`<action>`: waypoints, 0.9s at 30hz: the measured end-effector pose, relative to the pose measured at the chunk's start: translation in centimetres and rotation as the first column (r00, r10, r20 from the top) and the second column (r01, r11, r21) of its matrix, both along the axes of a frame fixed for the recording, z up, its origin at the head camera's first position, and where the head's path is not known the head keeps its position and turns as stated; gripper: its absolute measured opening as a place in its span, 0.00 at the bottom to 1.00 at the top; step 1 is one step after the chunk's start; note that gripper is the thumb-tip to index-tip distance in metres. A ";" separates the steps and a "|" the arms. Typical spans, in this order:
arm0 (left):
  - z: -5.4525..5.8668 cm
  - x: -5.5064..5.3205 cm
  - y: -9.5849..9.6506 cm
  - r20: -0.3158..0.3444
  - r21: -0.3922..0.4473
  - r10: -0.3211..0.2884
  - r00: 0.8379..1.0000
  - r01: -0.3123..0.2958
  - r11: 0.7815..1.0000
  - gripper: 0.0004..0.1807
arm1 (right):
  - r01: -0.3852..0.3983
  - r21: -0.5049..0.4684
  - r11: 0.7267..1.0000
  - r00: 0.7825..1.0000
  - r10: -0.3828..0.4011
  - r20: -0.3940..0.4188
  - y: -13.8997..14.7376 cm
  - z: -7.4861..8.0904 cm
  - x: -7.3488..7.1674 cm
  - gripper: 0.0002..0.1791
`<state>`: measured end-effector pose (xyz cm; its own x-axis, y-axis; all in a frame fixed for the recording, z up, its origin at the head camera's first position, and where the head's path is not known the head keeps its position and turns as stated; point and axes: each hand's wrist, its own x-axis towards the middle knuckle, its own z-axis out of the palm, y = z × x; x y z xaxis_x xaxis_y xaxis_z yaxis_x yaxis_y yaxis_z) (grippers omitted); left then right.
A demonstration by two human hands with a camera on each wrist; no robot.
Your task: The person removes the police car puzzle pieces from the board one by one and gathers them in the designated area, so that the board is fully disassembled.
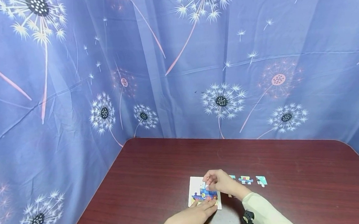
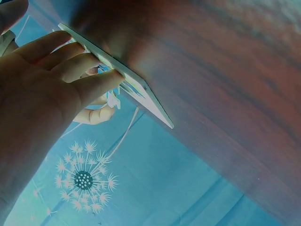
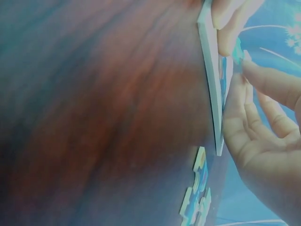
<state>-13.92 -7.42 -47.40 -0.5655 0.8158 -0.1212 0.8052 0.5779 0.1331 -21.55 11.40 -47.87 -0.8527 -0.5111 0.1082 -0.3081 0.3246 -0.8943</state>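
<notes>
A white puzzle board (image 1: 194, 184) lies on the table with several blue and yellow jigsaw pieces (image 1: 202, 195) fitted in its lower part. My left hand (image 1: 191, 220) rests with outstretched fingers on the board's near edge. Over the board's upper right, my right hand (image 1: 222, 183) pinches a small jigsaw piece (image 2: 113, 100) between thumb and fingertips. In the right wrist view that piece (image 3: 238, 51) shows teal at the fingertips, and the board (image 3: 211, 80) is seen nearly edge-on beside the hand.
To the right of the board lie loose jigsaw pieces, among them one with a red and yellow patch (image 1: 245, 180) and a teal one (image 1: 261, 180). Others are partly hidden behind the right hand. A blue dandelion-print curtain (image 1: 178, 101) hangs behind the dark red table (image 1: 146, 171).
</notes>
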 end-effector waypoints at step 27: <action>0.1 0.2 0.0 0.077 0.008 0.024 0.997 -0.025 1.000 0.31 | 0.074 -0.093 0.993 0.995 -0.068 0.068 2.9 -0.6 -1.4 0.13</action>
